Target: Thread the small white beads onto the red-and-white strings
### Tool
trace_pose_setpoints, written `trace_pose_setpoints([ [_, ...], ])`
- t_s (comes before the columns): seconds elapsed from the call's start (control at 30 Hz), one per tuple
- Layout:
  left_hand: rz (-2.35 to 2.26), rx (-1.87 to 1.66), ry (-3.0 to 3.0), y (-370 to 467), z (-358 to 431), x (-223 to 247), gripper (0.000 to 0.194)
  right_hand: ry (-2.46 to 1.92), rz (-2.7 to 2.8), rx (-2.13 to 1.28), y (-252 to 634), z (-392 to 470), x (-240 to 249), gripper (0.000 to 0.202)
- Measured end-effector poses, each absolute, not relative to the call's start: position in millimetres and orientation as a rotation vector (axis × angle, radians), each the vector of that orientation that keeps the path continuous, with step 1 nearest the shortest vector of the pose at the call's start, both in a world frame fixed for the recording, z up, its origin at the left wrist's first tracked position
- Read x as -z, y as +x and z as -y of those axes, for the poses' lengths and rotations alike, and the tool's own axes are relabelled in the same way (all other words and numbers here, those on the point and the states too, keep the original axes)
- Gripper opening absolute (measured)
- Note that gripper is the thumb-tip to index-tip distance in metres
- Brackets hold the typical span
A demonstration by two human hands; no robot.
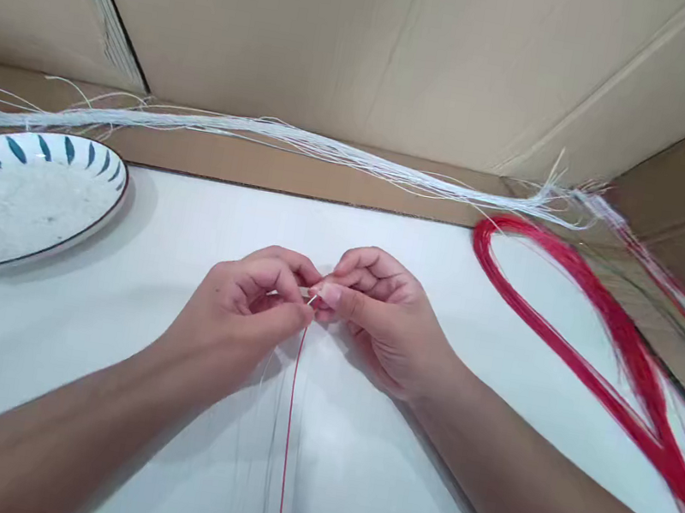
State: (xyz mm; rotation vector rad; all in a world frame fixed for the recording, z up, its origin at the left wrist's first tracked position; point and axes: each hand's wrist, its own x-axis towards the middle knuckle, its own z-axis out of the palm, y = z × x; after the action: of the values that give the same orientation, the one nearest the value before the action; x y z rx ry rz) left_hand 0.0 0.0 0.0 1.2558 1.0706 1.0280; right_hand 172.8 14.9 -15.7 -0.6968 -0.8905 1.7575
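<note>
My left hand and my right hand meet at the middle of the white surface, fingertips almost touching. Between them is a small pale piece, pinched by both hands; its shape is mostly hidden by the fingers. A short white end sticks up by my left thumb. From the pinch a red thread hangs straight down toward the near edge. Beside it a thin white thread hangs below my left hand.
An oval plate with blue-green leaf marks holds small clear bits at the left. Bundled white threads lie along the cardboard edge at the back. A looped bundle of red threads lies on the right. Cardboard walls stand behind.
</note>
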Motion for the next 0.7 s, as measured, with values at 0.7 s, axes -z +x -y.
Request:
trace_pose_setpoints([
  [0.7, -1.075, -1.013, 1.291, 1.3, -2.0, -0.4, 0.022, -0.669, 0.927, -1.745, 173.4, -18.0, 17.4, 0.024],
])
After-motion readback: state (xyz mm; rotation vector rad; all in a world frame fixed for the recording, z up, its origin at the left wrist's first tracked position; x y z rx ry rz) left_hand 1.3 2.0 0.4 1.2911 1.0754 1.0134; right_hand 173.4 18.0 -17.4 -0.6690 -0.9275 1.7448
